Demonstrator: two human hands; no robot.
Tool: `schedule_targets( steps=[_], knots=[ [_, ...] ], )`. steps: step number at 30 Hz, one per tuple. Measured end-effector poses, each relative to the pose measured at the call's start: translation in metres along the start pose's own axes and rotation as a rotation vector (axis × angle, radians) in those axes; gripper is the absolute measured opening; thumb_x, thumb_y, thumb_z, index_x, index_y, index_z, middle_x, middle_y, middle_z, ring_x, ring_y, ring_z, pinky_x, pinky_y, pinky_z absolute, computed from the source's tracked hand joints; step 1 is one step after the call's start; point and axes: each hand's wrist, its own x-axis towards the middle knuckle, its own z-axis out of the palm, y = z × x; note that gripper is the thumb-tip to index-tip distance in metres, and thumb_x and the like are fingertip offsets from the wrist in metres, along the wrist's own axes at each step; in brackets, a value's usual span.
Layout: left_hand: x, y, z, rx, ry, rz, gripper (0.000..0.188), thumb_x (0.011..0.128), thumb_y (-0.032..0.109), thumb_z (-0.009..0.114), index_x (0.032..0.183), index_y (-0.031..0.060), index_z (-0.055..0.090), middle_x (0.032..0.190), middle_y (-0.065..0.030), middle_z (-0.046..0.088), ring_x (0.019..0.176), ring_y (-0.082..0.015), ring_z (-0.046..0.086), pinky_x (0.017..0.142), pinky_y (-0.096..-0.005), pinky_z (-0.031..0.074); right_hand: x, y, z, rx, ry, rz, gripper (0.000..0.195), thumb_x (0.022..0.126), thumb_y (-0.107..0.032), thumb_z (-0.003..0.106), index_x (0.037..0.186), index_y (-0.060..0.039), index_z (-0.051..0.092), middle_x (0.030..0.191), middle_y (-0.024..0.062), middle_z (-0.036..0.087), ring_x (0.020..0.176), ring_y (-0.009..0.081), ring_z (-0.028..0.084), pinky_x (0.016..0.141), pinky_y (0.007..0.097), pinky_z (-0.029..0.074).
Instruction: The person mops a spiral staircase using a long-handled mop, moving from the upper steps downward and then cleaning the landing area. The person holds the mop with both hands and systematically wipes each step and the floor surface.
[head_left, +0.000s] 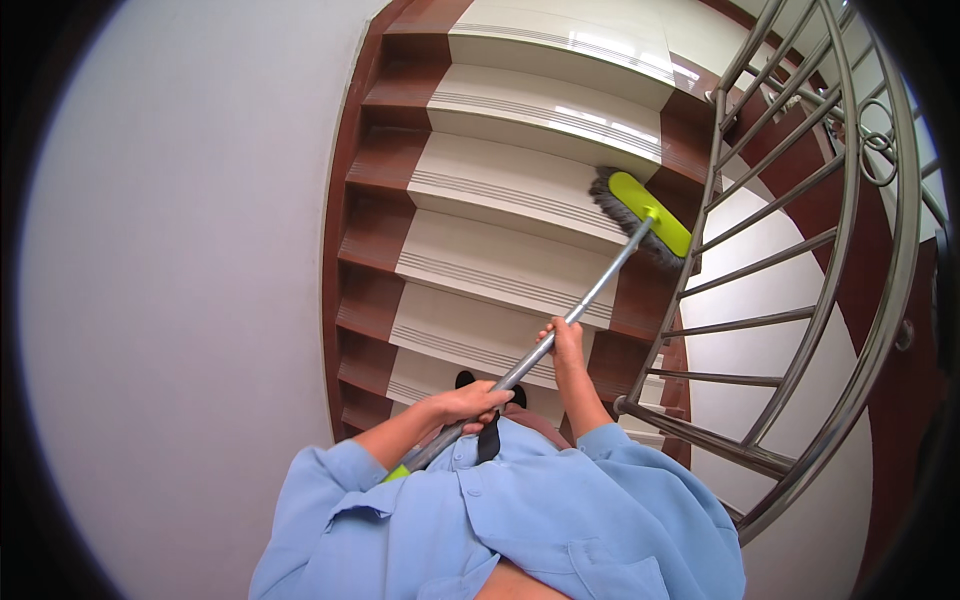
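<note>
Both hands grip the grey metal pole (525, 365) of a dust mop, which slants from my waist up to the right. My left hand (474, 403) wraps the pole low, close to my belt. Further up, my right hand (564, 341) closes round it with the thumb along the shaft. The mop's lime-green head (637, 199) has a grey fluffy fringe (616, 204). It lies across the right side of a step, over the cream and brown tile, with one end close to the railing. A green end piece (397, 473) shows at the pole's lower end.
Cream stair treads (480, 180) with brown side tiles and grooved edges run up ahead. A stainless-steel railing (814, 315) bounds the right side. The plain white wall (187, 300) with brown skirting (334, 247) stands on the left. My dark shoes (465, 379) are on a lower step.
</note>
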Motion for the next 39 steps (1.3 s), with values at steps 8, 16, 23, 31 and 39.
schedule_targets(
  steps=[8, 16, 23, 31, 39],
  knots=[
    [0.055, 0.021, 0.033, -0.023, 0.048, -0.083, 0.035, 0.106, 0.044, 0.046, 0.091, 0.0128, 0.040, 0.062, 0.0004, 0.042, 0.038, -0.0095, 0.038, 0.033, -0.0294, 0.033, 0.040, -0.025, -0.067, -0.025, 0.045, -0.042, 0.007, 0.089, -0.008, 0.051, 0.084, -0.0036, 0.051, 0.069, 0.0075, 0.055, 0.055, 0.0211, 0.060, 0.052, 0.0395, 0.058],
    [-0.002, -0.027, 0.027, -0.183, 0.177, 0.059, 0.041, 0.106, 0.044, 0.048, 0.087, 0.0075, 0.045, 0.059, -0.0003, 0.042, 0.036, -0.0095, 0.037, 0.031, -0.0270, 0.030, 0.020, 0.019, -0.013, -0.113, -0.067, 0.027, 0.010, 0.090, -0.007, 0.052, 0.085, 0.0017, 0.049, 0.070, 0.0101, 0.055, 0.054, 0.0243, 0.063, 0.049, 0.0418, 0.059],
    [-0.044, -0.093, -0.012, -0.395, 0.306, 0.204, 0.038, 0.105, 0.042, 0.051, 0.091, 0.0079, 0.044, 0.061, -0.0018, 0.047, 0.036, -0.0093, 0.039, 0.032, -0.0260, 0.030, -0.010, 0.051, 0.092, -0.328, -0.310, 0.093, 0.014, 0.090, -0.010, 0.053, 0.083, 0.0015, 0.050, 0.073, 0.0116, 0.058, 0.062, 0.0245, 0.067, 0.056, 0.0407, 0.063],
    [-0.122, -0.084, -0.088, -0.485, 0.579, 0.134, 0.030, 0.105, 0.037, 0.053, 0.094, 0.0100, 0.045, 0.063, 0.0011, 0.045, 0.041, -0.0067, 0.041, 0.035, -0.0250, 0.035, 0.018, 0.116, 0.244, -0.478, -0.422, 0.144, 0.013, 0.090, -0.009, 0.053, 0.085, 0.0035, 0.051, 0.073, 0.0141, 0.059, 0.059, 0.0271, 0.067, 0.053, 0.0411, 0.062],
    [-0.207, -0.094, -0.225, -0.447, 0.662, 0.180, 0.031, 0.104, 0.037, 0.056, 0.093, 0.0089, 0.049, 0.064, -0.0013, 0.049, 0.041, -0.0085, 0.044, 0.038, -0.0263, 0.037, 0.030, 0.170, 0.412, -0.514, -0.501, 0.105, 0.014, 0.091, -0.011, 0.055, 0.093, 0.0031, 0.053, 0.076, 0.0109, 0.061, 0.059, 0.0245, 0.068, 0.051, 0.0377, 0.060]
  ],
)
